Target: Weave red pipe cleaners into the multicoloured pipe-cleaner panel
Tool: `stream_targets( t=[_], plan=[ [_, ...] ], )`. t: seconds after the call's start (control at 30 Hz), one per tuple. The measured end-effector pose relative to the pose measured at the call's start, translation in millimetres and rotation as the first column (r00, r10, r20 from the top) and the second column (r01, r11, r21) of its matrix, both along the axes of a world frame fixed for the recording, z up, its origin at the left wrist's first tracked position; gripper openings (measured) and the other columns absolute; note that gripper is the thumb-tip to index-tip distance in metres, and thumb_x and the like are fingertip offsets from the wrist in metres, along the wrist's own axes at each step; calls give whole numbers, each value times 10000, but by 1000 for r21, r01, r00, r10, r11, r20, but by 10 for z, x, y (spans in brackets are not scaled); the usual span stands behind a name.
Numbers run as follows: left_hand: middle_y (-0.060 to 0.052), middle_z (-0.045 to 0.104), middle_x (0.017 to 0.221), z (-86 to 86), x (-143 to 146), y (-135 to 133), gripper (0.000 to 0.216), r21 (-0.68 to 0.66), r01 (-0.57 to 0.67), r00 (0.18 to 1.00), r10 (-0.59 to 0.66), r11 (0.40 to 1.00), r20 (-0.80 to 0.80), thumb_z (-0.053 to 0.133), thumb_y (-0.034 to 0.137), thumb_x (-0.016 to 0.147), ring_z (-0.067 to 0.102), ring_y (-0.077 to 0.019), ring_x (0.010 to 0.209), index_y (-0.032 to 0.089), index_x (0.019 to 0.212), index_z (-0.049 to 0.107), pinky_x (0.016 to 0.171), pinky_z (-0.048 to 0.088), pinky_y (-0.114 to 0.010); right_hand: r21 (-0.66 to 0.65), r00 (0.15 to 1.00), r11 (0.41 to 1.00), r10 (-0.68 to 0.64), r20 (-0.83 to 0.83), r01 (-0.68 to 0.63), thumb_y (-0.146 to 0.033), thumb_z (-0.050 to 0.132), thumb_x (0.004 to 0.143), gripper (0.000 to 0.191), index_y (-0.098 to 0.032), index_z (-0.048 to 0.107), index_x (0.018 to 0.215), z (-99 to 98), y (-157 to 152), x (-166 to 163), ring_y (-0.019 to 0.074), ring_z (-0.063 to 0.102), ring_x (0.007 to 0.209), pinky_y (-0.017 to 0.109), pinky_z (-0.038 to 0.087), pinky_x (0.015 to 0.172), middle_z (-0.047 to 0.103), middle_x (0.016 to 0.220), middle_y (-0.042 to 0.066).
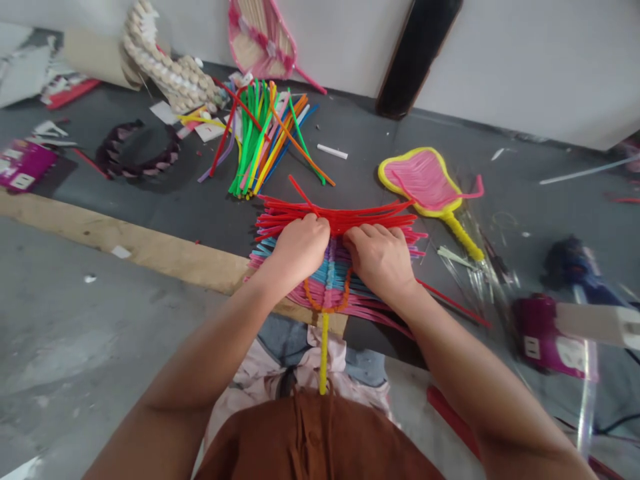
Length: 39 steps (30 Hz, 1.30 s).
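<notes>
Rows of fuzzy pipe cleaners lie across the table in front of me, with red pipe cleaners [370, 217] at the far side and blue and pink ones nearer. They are joined along a middle spine [330, 275], and a yellow stem [324, 347] runs from it toward my body. An orange pipe cleaner [346, 293] curves around the spine's near end. My left hand [306, 245] is closed, pinching a red pipe cleaner whose tip sticks up. Curled fingers of my right hand [381, 259] grip the red row just right of the middle; their tips are partly hidden.
A loose multicoloured pipe cleaner bundle [257, 143] lies beyond. A yellow-rimmed pink fan [425, 179] sits right of it. Purple glue gun [545, 333] stands at far right. A dark braided headband [140, 157] lies left. A black board [417, 57] leans against the wall.
</notes>
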<state>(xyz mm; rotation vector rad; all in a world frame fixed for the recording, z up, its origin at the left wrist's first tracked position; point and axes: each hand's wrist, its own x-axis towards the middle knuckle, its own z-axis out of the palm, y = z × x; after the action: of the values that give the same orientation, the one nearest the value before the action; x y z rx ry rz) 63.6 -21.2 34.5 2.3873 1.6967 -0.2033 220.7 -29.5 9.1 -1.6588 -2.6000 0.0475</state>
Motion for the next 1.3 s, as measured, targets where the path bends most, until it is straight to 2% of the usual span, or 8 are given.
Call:
stream_targets(
  t=[0.37, 0.53, 0.73, 0.9, 1.0, 1.07, 1.2, 1.3],
  plan=[
    [-183, 644, 960, -38, -4, -43, 314, 40, 22, 999, -21, 999, -29, 373, -27, 847, 648, -290, 974, 48, 1039, 609, 771, 499, -342, -35, 998, 999, 39, 58, -37, -152, 427, 931, 246, -154, 669, 981, 128, -28, 22, 247, 563, 875, 342, 290, 709, 692, 955, 115],
    [-174, 666, 993, -55, -52, -35, 333, 35, -12, 999, 10, 999, 49, 367, -41, 814, 658, -266, 944, 56, 1039, 594, 788, 494, -333, -24, 998, 999, 25, 59, -24, -156, 406, 941, 265, -160, 668, 983, 97, -16, -24, 246, 570, 866, 348, 289, 698, 693, 941, 124],
    [-124, 676, 887, -52, -133, -53, 247, 28, -118, 978, 111, 993, 176, 381, 22, 853, 677, -246, 849, 112, 1010, 550, 713, 480, -317, 26, 998, 999, 34, 50, -36, -226, 465, 943, 205, -188, 666, 946, 128, -35, 80, 246, 569, 885, 362, 273, 727, 700, 902, 83],
    [-52, 669, 767, -140, -210, -99, 180, 27, -287, 885, 255, 957, 389, 363, 86, 919, 694, -210, 756, 173, 1014, 487, 654, 472, -287, -4, 994, 999, 44, 101, -44, -218, 452, 947, 231, -176, 679, 922, 160, -43, 99, 251, 554, 914, 365, 249, 721, 702, 941, 97],
    [-50, 678, 818, -210, -252, -161, 114, 86, -301, 818, 210, 950, 535, 382, 191, 965, 693, -197, 773, 189, 1016, 485, 671, 490, -282, -8, 993, 999, 39, 110, -38, -212, 436, 953, 248, -160, 678, 934, 134, -26, 53, 249, 561, 892, 367, 241, 711, 701, 921, 112],
    [-49, 690, 902, -249, -278, -197, 126, 111, -288, 772, 162, 951, 615, 476, 244, 949, 692, -184, 811, 194, 1063, 493, 708, 509, -276, -6, 993, 999, 34, 115, -33, -210, 432, 956, 249, -157, 673, 929, 118, -14, 15, 247, 572, 868, 369, 237, 707, 700, 895, 110],
    [-47, 690, 1054, -322, -322, -207, 234, 127, -279, 715, 117, 952, 690, 593, 133, 852, 681, -159, 875, 202, 1071, 547, 792, 532, -273, 12, 991, 999, 49, 124, -50, -195, 429, 963, 239, -161, 663, 921, 114, -2, -63, 243, 589, 869, 371, 230, 706, 703, 889, 100],
    [-36, 693, 992, -369, -338, -185, 148, 159, -311, 694, 110, 937, 712, 576, 100, 838, 674, -168, 899, 197, 950, 580, 826, 538, -290, 10, 989, 997, 75, 125, -77, -208, 440, 966, 227, -166, 662, 937, 140, 1, -86, 242, 595, 890, 369, 234, 710, 711, 918, 96]
  ],
)
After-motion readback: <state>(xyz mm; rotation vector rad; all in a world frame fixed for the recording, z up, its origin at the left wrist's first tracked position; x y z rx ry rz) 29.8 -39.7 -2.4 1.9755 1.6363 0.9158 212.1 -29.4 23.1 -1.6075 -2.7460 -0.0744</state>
